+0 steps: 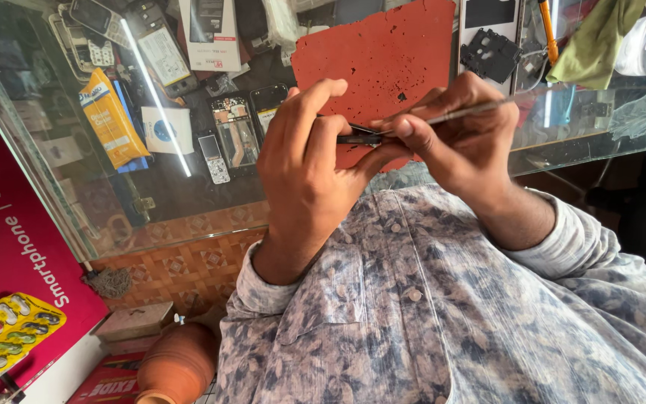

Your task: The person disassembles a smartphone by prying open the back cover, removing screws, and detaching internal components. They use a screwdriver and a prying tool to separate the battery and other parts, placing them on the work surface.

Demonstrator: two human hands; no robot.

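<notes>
A: Item one; what is held?

B: Small dark part (359,138), flat and thin; pinched narrow between thumb and fingers of the left hand (308,168), just above the person's chest; the right hand (463,142) is closed on a slim metal tool (457,114), its tip touching the part's right end.

A: Handling?

B: Judged light, stiff, probably fragile; likely slippery if squeezed; best taken by its edges, near the end away from the tool tip.

A: Surroundings, from the grip?

B: Behind it, a red mat (383,60) with dark specks, on a glass counter (585,127); to the left under the glass, an orange-yellow pouch (114,116), a white square card with a blue disc (164,129), opened phones (235,131); far lower left, a pink-red sign (16,247) with white lettering and a yellow blister pack (9,333).
</notes>
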